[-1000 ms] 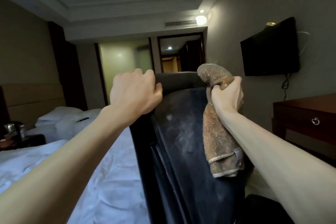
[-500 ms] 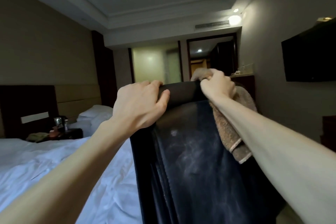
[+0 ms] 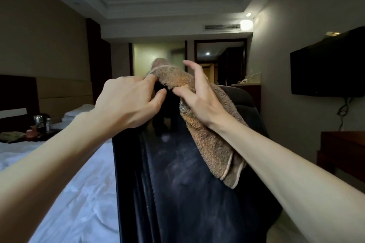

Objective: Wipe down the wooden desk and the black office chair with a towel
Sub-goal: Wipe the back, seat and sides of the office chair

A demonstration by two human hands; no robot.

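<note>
Brown terry towel [image 3: 213, 144] is lying draped over the top of the black leather office chair [image 3: 187, 193], its tail hanging down the backrest. The left hand [image 3: 128, 102], which was gripping the chair's top edge a moment ago, is now pinching the towel's upper end. The right hand [image 3: 197, 94] is loosening from its fist, fingers spread, thumb pressing the cloth. The person is probably refolding, so wiping is pausing. Pale smears are showing on the backrest, and the dark wooden desk [image 3: 343, 150] is standing off right.
</note>
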